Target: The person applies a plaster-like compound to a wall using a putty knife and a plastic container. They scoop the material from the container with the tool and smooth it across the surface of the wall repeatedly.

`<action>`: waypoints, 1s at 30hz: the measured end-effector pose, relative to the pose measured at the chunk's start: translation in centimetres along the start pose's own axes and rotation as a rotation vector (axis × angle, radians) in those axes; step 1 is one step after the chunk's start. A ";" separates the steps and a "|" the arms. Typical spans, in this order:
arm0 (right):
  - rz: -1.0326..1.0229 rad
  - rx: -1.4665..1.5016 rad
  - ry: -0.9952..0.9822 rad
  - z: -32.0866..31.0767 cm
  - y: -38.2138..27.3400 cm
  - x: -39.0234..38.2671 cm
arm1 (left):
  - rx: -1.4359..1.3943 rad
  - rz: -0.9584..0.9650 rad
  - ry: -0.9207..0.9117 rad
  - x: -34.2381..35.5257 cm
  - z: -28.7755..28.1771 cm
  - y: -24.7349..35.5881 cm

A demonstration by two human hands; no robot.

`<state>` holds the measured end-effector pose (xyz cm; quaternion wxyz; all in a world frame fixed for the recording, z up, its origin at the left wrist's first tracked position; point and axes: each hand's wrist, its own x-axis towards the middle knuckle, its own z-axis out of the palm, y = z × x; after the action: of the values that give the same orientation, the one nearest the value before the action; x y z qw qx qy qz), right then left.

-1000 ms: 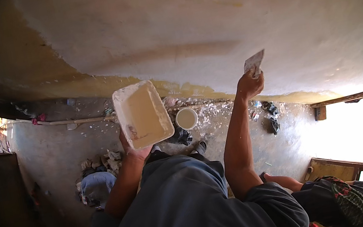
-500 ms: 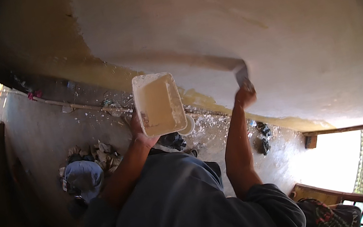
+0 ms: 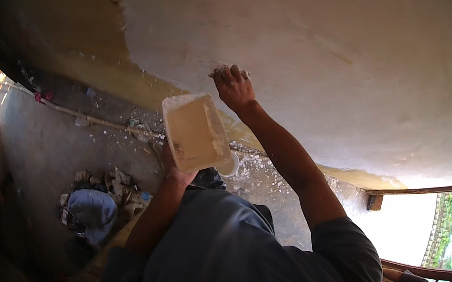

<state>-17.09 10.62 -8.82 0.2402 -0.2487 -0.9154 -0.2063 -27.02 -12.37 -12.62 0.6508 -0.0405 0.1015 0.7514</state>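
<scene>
My left hand holds a rectangular plastic tub, coated with white residue and holding beige, creamy material, at the middle of the view. My right hand is up and to the right of the tub, pressed near the wall with curled fingers round a scraper, mostly hidden behind them. The wall is covered in pale plaster, with a yellowish older band along its left and lower edges.
Below the tub stands a round white bucket on a speckled floor. A long pole runs along the wall's foot. Crumpled paper and blue cloth lie lower left. Part of another person shows lower right, near a bright opening.
My right hand has swung leftward and up across the wall, close to the tub, and the scraper's blade is now mostly hidden. The view has tilted, shifting the floor and opening.
</scene>
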 end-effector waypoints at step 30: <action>0.261 0.222 -0.022 -4.2 2.0 -4.0 | -0.063 -0.039 -0.122 1.7 -0.8 0.7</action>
<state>-11.52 8.71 -7.05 0.2809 -0.3398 -0.8950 -0.0681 -28.07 -10.95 -13.65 0.6685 -0.0171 0.0370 0.7426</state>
